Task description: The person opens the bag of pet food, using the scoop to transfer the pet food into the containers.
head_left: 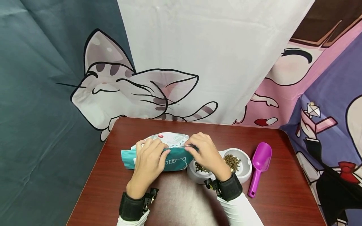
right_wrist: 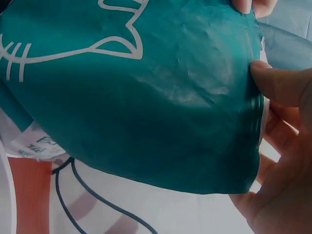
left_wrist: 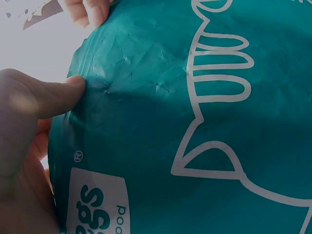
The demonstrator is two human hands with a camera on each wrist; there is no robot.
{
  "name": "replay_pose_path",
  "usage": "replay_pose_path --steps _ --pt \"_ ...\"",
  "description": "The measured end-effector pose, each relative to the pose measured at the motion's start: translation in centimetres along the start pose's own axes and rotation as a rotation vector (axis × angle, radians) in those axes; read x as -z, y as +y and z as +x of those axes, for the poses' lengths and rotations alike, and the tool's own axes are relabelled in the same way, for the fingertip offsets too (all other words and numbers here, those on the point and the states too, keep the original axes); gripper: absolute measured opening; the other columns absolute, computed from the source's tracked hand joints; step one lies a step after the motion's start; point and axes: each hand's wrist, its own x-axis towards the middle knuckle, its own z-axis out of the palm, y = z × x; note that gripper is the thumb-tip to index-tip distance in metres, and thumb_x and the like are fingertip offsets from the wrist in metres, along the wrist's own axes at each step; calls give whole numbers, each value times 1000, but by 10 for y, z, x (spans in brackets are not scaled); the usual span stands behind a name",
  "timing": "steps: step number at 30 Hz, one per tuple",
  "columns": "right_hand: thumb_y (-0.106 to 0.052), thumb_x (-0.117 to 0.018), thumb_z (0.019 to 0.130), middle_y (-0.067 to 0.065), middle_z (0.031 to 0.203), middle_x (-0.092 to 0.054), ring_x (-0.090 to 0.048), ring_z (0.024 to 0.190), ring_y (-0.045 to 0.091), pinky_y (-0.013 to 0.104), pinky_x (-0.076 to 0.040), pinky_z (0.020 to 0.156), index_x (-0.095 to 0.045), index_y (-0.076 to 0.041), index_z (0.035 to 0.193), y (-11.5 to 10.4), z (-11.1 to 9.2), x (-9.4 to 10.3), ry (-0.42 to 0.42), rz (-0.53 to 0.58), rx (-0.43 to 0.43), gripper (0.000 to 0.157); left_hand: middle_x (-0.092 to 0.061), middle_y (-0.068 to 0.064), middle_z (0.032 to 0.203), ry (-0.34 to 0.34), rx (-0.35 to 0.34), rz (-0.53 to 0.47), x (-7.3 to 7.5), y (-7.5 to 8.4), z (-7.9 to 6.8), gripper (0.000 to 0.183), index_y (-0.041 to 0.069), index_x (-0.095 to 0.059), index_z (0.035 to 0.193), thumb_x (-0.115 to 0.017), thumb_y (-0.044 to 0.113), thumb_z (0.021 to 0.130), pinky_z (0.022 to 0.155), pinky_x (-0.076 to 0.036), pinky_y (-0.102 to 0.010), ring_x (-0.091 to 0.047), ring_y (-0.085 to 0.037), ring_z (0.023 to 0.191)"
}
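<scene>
A teal and white pet food bag [head_left: 175, 160] with a white cat outline stands on the table, its zip-style top edge toward me. My left hand [head_left: 151, 156] pinches that edge near its middle, thumb on the teal front. Toward the bag's right end, my right hand [head_left: 205, 153] pinches the same edge between thumb and fingers. In the left wrist view the left thumb [left_wrist: 58, 95] presses the teal film [left_wrist: 141, 117] just below the seal. The right wrist view has the right thumb [right_wrist: 280, 83] on the seal, with the other fingers behind it.
A pale double bowl [head_left: 246, 177] stands right of the bag, partly behind my right wrist, with brown kibble [head_left: 232, 162] in both compartments. Right of it lies a purple scoop [head_left: 260, 160]. The brown table [head_left: 288, 188] meets a cartoon cat cloth [head_left: 175, 37] at its back edge.
</scene>
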Motion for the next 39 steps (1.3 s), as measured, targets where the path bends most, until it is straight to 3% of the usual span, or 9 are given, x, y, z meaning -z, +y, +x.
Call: replay_pose_path --steps 10,29,33,39 --pt "-22 -73 94 -6 97 -70 -61 93 16 46 -47 96 -71 -18 99 -11 3 -5 -10 -123 49 6 -63 -1 84 42 -7 -6 -2 2 0 7 12 -70 91 -70 18 95 88 -36 -53 -52 -24 80" --pt "-18 -72 95 -7 93 -68 -63 86 14 40 -49 91 -70 -18 94 -27 12 -15 -5 -190 55 3 -62 -1 83 61 -22 6 -3 3 -1 6 12 -70 90 -70 17 95 84 -33 -52 -51 -23 79" --pt "-20 -74 95 -6 96 -69 -65 90 14 42 -49 92 -71 -18 99 -31 15 -16 -38 -214 74 5 -62 -2 84 41 -8 6 0 2 -2 9 11 -70 91 -67 17 97 84 -34 -51 -51 -23 79" --pt "-25 -71 97 -8 90 -67 -63 88 13 39 -47 86 -72 -20 96 -34 17 -20 -22 -243 83 5 -65 -5 91 -17 -21 45 11 3 -3 10 7 -71 96 -64 15 97 89 -39 -53 -60 -27 95"
